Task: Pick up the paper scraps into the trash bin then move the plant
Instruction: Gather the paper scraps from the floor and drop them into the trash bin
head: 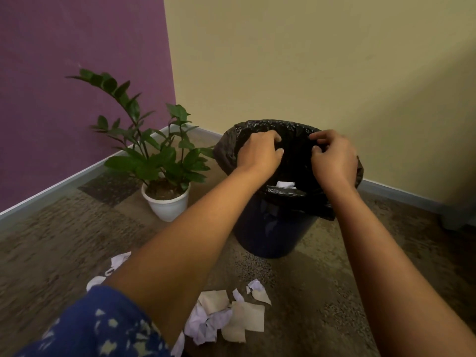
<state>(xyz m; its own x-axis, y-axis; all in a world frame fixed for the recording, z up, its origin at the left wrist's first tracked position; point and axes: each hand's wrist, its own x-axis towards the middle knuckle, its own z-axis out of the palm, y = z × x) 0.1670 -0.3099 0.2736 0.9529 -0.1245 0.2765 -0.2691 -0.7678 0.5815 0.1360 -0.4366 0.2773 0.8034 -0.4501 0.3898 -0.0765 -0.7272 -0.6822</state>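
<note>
Dark blue trash bin (273,228) with black liner (226,150) stands on patterned carpet (64,228) by the beige wall (309,60); one white scrap (284,184) is inside. Left hand (260,153) and right hand (334,155) are over its mouth, fingers curled; can't tell if they hold anything. Paper scraps (247,318) lie near the bin's front, and the plant (164,161) in a white pot (167,206) sits just left of it.

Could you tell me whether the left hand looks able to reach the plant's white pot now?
Probably yes: the left hand is over the trash bin, and the white pot stands beside the bin on its left, with bare carpet between; leaves overhang the pot.
</note>
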